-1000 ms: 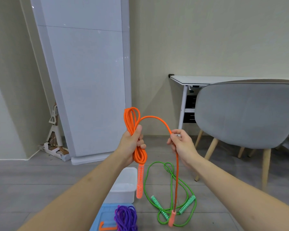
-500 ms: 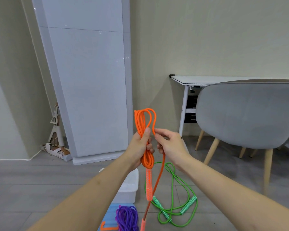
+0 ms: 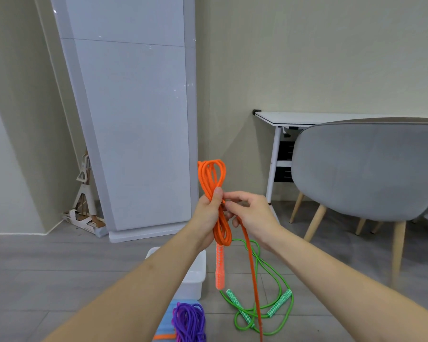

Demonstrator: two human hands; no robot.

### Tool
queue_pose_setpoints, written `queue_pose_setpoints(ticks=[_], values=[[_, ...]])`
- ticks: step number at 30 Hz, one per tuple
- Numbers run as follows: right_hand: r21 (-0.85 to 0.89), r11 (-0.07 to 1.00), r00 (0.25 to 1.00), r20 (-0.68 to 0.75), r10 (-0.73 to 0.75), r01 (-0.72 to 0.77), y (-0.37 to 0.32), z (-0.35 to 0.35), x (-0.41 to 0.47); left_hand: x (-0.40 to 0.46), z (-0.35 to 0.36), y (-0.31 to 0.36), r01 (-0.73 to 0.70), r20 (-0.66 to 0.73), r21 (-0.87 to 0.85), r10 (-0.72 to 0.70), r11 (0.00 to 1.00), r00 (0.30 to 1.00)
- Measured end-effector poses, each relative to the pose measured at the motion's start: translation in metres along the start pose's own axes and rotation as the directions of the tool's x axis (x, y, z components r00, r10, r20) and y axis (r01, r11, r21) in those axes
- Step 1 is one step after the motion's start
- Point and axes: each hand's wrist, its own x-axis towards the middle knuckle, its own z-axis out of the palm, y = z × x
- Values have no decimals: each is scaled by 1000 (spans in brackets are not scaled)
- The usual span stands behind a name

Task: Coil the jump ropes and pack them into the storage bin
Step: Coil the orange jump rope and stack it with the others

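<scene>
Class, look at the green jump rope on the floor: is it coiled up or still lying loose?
Loose. The green jump rope sprawls in open loops on the floor, both patterned handles lying apart, untouched by either hand.

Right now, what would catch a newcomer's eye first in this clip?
The bright orange jump rope at centre: the left hand grips its coiled loops while the right hand pinches the loose strand beside them. On the floor below lie a green jump rope, uncoiled, and a purple rope bundled at the bottom edge.
</scene>
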Motion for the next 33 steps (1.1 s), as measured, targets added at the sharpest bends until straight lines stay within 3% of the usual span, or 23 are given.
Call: queue_pose_setpoints(ticks=[5, 9, 11, 19, 27, 33], values=[[4, 998, 998, -17, 64, -64, 7, -10, 2, 7, -8, 6, 34, -137, -92, -47, 995, 989], [-151, 984, 987, 114, 113, -95, 13, -33, -3, 15, -21, 20, 2, -194, -379, -81, 925, 978], [-226, 970, 978, 163, 132, -93, 15, -45, -6, 19, -31, 27, -9, -225, -430, -97, 903, 969], [-317, 933, 967, 127, 220, -171, 20, -73, -5, 15, -56, 39, 54, -179, -325, -117, 944, 977], [-263, 957, 946, 260, 195, -125, 5, -62, -6, 11, -59, 41, 43, -188, -296, -103, 954, 977], [-264, 959, 902, 382, 203, -104, -1, -55, -5, 9, -49, 37, 83, -108, -199, -106, 976, 988]])
